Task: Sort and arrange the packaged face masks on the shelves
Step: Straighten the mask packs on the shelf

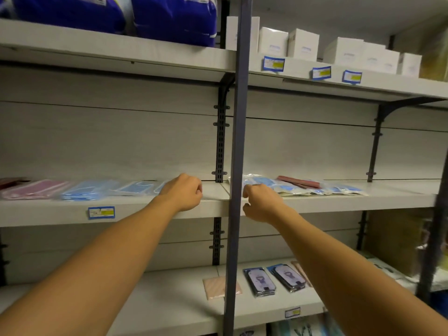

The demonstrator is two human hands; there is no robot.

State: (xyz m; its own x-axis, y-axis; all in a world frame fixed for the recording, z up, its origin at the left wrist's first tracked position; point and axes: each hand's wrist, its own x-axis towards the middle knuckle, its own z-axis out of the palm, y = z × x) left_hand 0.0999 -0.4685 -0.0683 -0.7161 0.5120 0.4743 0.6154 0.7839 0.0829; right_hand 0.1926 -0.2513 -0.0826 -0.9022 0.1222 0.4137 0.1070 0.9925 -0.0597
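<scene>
Both hands reach to the middle shelf [213,209] either side of the dark upright post [238,141]: the left hand [184,194] loosely curled, holding nothing; the right hand [260,202] half hidden, grip unclear. Heaped blue mask packets [278,186] right of the post look light, floppy and slick, best pinched by an edge. Bare shelf lies beside the post.

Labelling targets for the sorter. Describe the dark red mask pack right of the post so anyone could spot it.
Start at the dark vertical post that splits the shelving, and take the middle shelf on its right side. A heap of packaged masks lies there; the dark red pack sits at the back of it, on top of the blue packs. It is the only red one on that side.
</scene>
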